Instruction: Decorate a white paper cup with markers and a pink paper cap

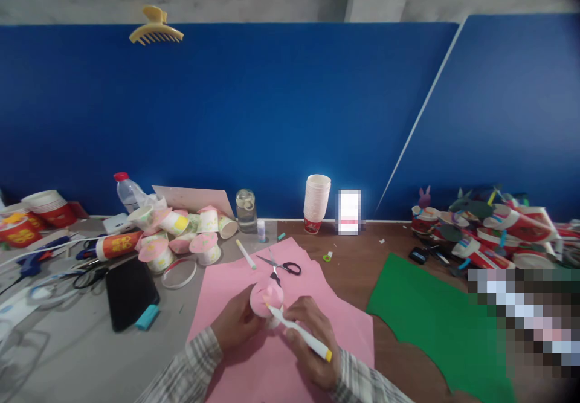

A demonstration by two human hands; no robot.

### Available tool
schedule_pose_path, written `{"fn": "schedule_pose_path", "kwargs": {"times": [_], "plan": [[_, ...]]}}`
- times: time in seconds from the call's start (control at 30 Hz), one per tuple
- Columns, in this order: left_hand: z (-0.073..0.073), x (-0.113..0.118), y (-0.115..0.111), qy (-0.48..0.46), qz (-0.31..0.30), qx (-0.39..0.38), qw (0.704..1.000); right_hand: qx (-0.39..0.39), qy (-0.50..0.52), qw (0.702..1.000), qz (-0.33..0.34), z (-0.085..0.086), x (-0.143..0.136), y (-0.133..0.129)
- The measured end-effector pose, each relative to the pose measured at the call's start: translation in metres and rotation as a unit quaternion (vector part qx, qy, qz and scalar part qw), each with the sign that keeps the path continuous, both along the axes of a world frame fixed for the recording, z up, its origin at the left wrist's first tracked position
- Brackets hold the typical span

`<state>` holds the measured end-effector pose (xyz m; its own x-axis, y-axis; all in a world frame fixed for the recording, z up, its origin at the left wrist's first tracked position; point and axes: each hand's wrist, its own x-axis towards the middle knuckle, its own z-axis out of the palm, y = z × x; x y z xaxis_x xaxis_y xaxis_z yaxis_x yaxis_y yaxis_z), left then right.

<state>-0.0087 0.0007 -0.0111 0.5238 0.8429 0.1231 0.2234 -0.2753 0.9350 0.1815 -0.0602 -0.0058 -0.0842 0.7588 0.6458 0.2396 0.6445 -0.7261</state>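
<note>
My left hand (236, 322) is closed around a small paper cup (273, 318) topped with a round pink paper piece (266, 298). In my right hand (313, 341) is a white marker (302, 334) with a yellow end, its tip touching or very near the pink paper. Both hands are above pink paper sheets (231, 364). Just beyond the cup lie black-handled scissors (290, 267), blades spread. Left of them rests another marker (246, 254), white with a green end.
Pink-topped paper cups (206, 247), a black tablet-like slab (131, 294) and a blue cap (147, 317) are at left. A cup stack (316, 200) and glass jar (246, 212) stand by the blue partition (272, 119). Green paper (421, 318) and a pile of cup crafts (493, 228) are right.
</note>
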Motion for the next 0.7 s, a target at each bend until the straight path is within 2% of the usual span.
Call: {"fn": "schedule_pose_path", "kwargs": {"times": [0.43, 0.57, 0.7], "plan": [[-0.0031, -0.0009, 0.0007, -0.007, 0.004, -0.025, 1.000, 0.020, 0.004, 1.000, -0.008, 0.0040, -0.0006, -0.0015], [-0.0033, -0.0007, 0.0003, -0.004, 0.011, -0.026, 1.000, 0.013, -0.006, 1.000, 0.009, 0.0023, -0.0002, -0.0022], [-0.0029, -0.0007, 0.0002, -0.007, 0.008, -0.014, 1.000, 0.045, -0.040, 0.998, 0.036, 0.0002, -0.0010, -0.0031]]}}
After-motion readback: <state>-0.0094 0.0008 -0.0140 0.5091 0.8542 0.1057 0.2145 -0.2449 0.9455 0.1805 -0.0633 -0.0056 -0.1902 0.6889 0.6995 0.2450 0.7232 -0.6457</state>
